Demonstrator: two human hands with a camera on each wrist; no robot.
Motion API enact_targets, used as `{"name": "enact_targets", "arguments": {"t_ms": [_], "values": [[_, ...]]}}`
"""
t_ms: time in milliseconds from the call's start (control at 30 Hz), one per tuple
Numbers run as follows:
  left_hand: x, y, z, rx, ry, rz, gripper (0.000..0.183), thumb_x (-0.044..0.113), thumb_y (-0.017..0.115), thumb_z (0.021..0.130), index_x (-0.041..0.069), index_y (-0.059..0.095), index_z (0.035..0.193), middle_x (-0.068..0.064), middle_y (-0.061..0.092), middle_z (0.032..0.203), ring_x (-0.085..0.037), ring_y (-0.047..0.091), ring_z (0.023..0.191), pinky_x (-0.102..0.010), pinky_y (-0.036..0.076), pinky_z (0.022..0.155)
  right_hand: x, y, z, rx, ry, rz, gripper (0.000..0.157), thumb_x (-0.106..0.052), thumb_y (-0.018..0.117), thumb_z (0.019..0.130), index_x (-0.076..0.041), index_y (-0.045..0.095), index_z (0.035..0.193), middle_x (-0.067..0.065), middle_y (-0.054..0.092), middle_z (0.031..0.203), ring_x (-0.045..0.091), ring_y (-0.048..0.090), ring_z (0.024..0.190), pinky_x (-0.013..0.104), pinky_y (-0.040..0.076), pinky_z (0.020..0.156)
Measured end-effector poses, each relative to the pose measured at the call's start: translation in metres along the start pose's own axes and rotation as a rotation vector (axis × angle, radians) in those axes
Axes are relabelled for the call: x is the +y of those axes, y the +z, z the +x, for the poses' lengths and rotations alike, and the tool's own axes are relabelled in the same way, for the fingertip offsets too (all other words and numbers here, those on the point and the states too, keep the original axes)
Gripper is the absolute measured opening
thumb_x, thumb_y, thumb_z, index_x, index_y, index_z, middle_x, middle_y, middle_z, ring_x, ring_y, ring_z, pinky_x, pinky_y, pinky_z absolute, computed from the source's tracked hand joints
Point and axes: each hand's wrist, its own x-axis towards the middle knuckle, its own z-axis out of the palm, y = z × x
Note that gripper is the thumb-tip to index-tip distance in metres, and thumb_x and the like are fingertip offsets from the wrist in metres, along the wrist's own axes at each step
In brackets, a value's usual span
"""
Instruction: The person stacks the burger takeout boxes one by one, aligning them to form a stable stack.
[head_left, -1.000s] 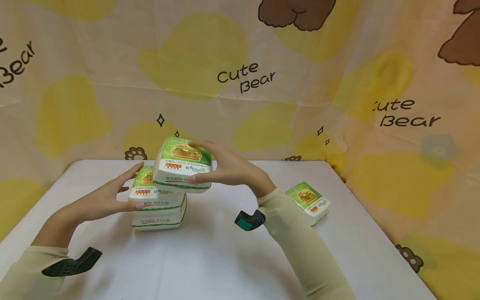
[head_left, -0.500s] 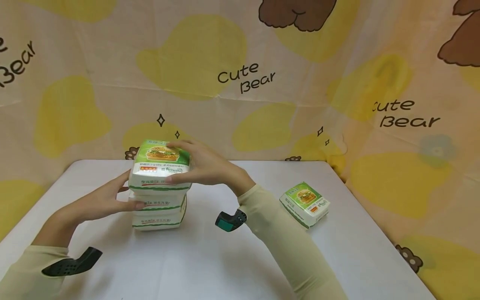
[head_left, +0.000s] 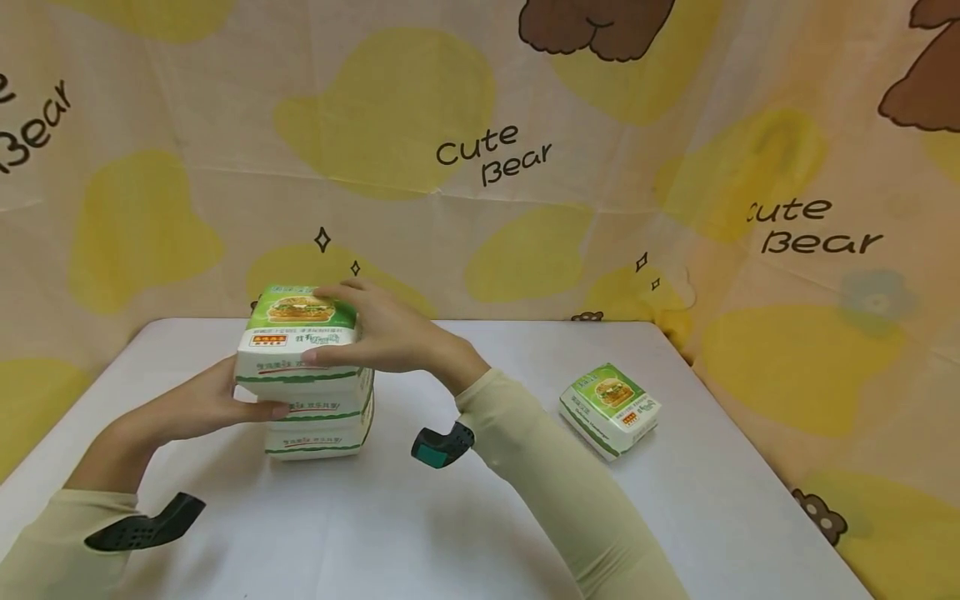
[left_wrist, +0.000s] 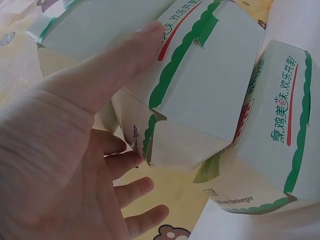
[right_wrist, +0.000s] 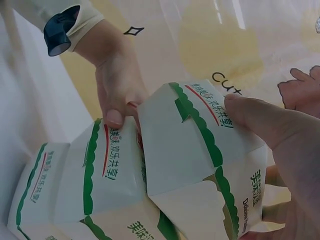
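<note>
In the head view, my right hand (head_left: 390, 329) grips a green-and-white burger box (head_left: 296, 354), thumb on its front and fingers at the far side. That box is directly over a stack of two similar boxes and sits a little left of them. My left hand (head_left: 198, 408) holds the stack's upper box (head_left: 326, 404) from the left; its thumb presses the front in the left wrist view, the other fingers bent by the side. Beneath is the bottom box (head_left: 315, 440). The right wrist view shows the right hand's box (right_wrist: 200, 135) tilted against the middle box (right_wrist: 110, 160).
Another burger box (head_left: 611, 408) lies alone on the right side of the white table (head_left: 480, 517), turned at an angle. A yellow cloth printed with bears (head_left: 405, 108) hangs behind the table and along its right side.
My right hand has carried its burger box left, from the stack's right side to over it and slightly past its left edge. My left hand has stayed at the stack.
</note>
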Motion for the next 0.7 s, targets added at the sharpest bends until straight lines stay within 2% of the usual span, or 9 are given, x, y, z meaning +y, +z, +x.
{"name": "enact_targets", "arguments": {"t_ms": [133,300,367,500,567,667,700], "values": [[0.0004,-0.0001,-0.0002,0.009,-0.002,0.017,0.085,0.022,0.079,0.088,0.019,0.027,0.155,0.000,0.060,0.137,0.016,0.049,0.114,-0.071,0.046,0.095,0.0000,0.0002,0.0004,-0.003,0.014,0.010,0.083,-0.055,0.073,0.086,-0.027,0.039,0.156,0.003,0.034,0.161,0.017,0.048,0.128,0.028,0.046,0.098],[0.0018,0.0000,0.0003,0.003,-0.007,0.018,0.088,0.022,0.078,0.089,0.018,0.023,0.157,-0.012,0.058,0.142,0.016,0.048,0.114,-0.072,0.046,0.094,0.0012,0.0001,0.0001,-0.005,0.026,0.016,0.082,-0.055,0.073,0.086,-0.028,0.039,0.156,0.003,0.032,0.163,0.019,0.047,0.132,0.030,0.046,0.100],[0.0024,0.0001,0.0005,0.002,-0.010,0.021,0.088,0.021,0.078,0.089,0.018,0.023,0.157,-0.014,0.058,0.142,0.006,0.054,0.117,-0.071,0.048,0.094,0.0019,0.0003,0.0000,-0.004,0.027,0.018,0.082,-0.055,0.072,0.086,-0.028,0.039,0.156,0.003,0.032,0.163,0.019,0.047,0.132,0.031,0.046,0.100],[0.0032,0.0007,0.0002,0.003,-0.012,0.035,0.091,0.021,0.078,0.089,0.019,0.020,0.159,-0.014,0.056,0.144,-0.028,0.054,0.130,-0.076,0.043,0.094,0.0031,0.0017,-0.0003,-0.003,0.026,0.012,0.081,-0.055,0.071,0.087,-0.028,0.038,0.156,0.002,0.035,0.160,0.017,0.048,0.127,0.029,0.046,0.098],[0.0032,0.0009,-0.0001,0.004,-0.014,0.042,0.092,0.022,0.078,0.089,0.019,0.019,0.159,-0.014,0.055,0.145,-0.025,0.053,0.131,-0.078,0.041,0.094,0.0041,0.0028,-0.0004,-0.005,0.022,0.010,0.081,-0.056,0.071,0.088,-0.027,0.038,0.156,0.002,0.037,0.158,0.016,0.048,0.125,0.027,0.046,0.096],[0.0028,0.0011,0.0003,0.002,-0.015,0.038,0.087,0.021,0.078,0.089,0.016,0.023,0.157,-0.015,0.058,0.142,-0.007,0.057,0.123,-0.073,0.046,0.095,0.0052,0.0041,-0.0007,-0.009,0.023,0.007,0.081,-0.057,0.069,0.088,-0.028,0.037,0.156,-0.001,0.038,0.155,0.015,0.047,0.124,0.026,0.046,0.095],[0.0028,0.0011,0.0005,0.002,-0.016,0.039,0.087,0.021,0.078,0.089,0.016,0.024,0.156,-0.015,0.059,0.141,-0.005,0.056,0.122,-0.072,0.046,0.095,0.0054,0.0042,-0.0010,-0.010,0.025,0.006,0.081,-0.057,0.069,0.088,-0.028,0.036,0.157,-0.001,0.037,0.155,0.015,0.046,0.125,0.027,0.046,0.095]]}}
